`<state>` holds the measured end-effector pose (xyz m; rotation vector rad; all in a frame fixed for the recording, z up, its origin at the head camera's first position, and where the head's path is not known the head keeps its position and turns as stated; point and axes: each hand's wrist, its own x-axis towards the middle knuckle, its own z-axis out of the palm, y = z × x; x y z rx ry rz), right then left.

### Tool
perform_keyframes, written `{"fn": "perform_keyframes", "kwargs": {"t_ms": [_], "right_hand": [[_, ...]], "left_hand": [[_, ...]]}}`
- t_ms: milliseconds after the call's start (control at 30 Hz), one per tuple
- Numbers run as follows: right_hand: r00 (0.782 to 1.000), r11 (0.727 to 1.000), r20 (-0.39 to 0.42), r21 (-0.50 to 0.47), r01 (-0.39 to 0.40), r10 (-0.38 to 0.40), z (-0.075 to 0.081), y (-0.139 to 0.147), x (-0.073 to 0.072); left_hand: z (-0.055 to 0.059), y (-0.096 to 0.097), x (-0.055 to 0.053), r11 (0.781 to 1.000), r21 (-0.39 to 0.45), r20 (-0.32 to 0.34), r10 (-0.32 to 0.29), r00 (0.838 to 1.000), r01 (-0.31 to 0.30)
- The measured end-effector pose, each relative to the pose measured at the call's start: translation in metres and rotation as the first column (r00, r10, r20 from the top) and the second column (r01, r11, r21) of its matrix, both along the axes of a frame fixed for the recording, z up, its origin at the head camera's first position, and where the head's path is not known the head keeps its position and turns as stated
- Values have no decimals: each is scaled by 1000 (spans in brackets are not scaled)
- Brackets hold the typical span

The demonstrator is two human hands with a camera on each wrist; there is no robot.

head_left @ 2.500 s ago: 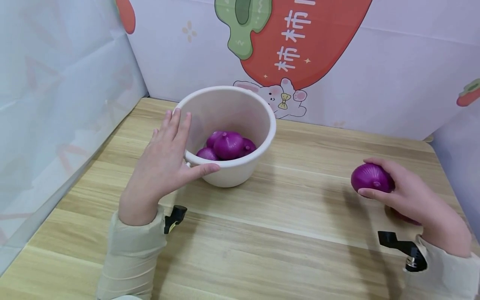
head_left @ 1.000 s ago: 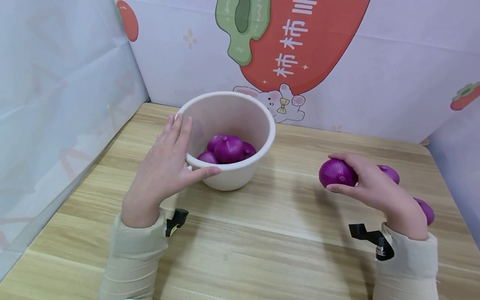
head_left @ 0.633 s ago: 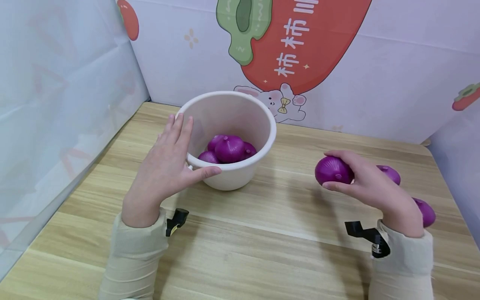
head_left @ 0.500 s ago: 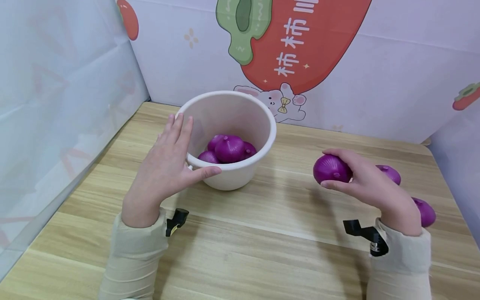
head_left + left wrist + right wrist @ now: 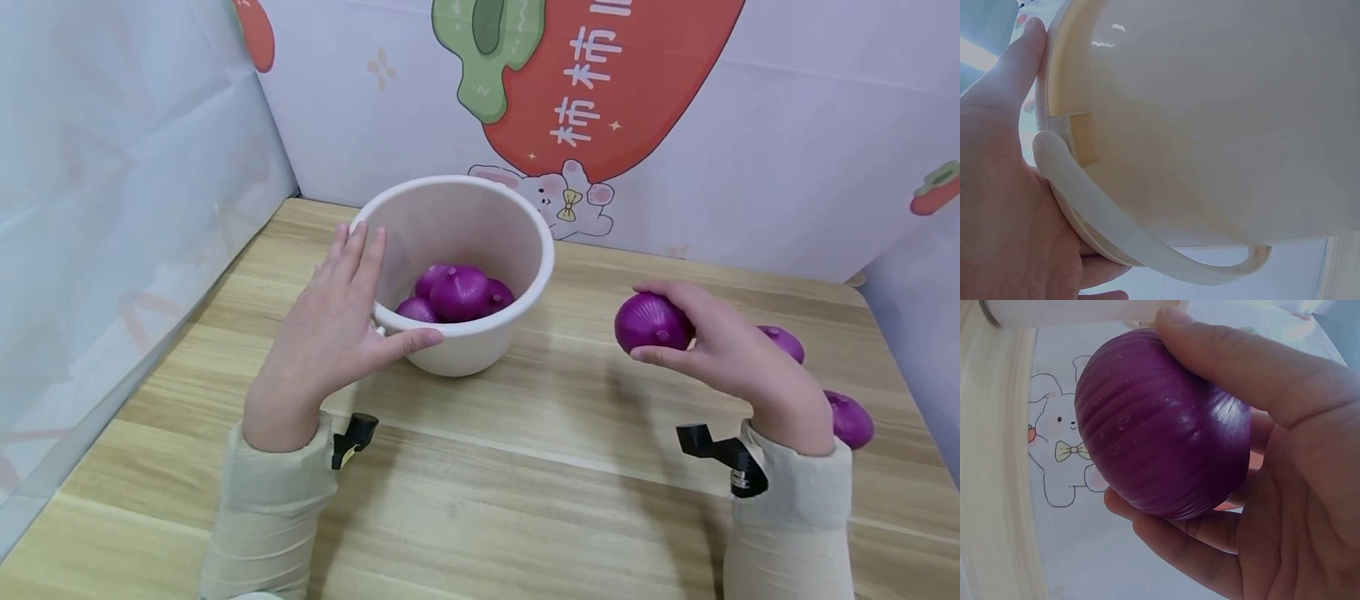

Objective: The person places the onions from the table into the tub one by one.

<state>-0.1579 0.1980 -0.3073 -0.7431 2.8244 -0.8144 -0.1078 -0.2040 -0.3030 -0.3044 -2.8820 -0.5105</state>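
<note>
In the head view a white bucket (image 5: 457, 348) stands at the back, left of the middle, with several purple onions (image 5: 459, 293) inside. My left hand (image 5: 315, 333) rests along the bucket's left rim, fingers and thumb spread and fairly straight. The left wrist view shows that hand (image 5: 1010, 187) against the rim, beside the bucket's handle (image 5: 1122, 219). Over the table to the right, my right hand (image 5: 727, 346) grips another purple onion (image 5: 652, 323) between thumb and fingers. Up close in the right wrist view, the held onion (image 5: 1160, 425) has the thumb on one side and fingers on the other.
Two more onions lie on the wooden table (image 5: 487, 492) at the right: one (image 5: 783, 342) behind the right hand, the other (image 5: 849, 419) beside its wrist. A printed backdrop (image 5: 795, 150) stands along the rear edge, and a pale sheet (image 5: 135, 167) walls the left side.
My right hand has carried its onion leftward from the right side of the table, uncovering the two onions lying there. The left hand stays at the bucket's rim.
</note>
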Motion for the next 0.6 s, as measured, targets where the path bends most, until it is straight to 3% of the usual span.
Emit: {"fn": "perform_keyframes", "kwargs": {"t_ms": [600], "right_hand": [[1000,999,-11,-17,-28,28,5,-15,-4]], "left_hand": [[2,0,-1,1000,-7,-2,-8,1000,8]]}}
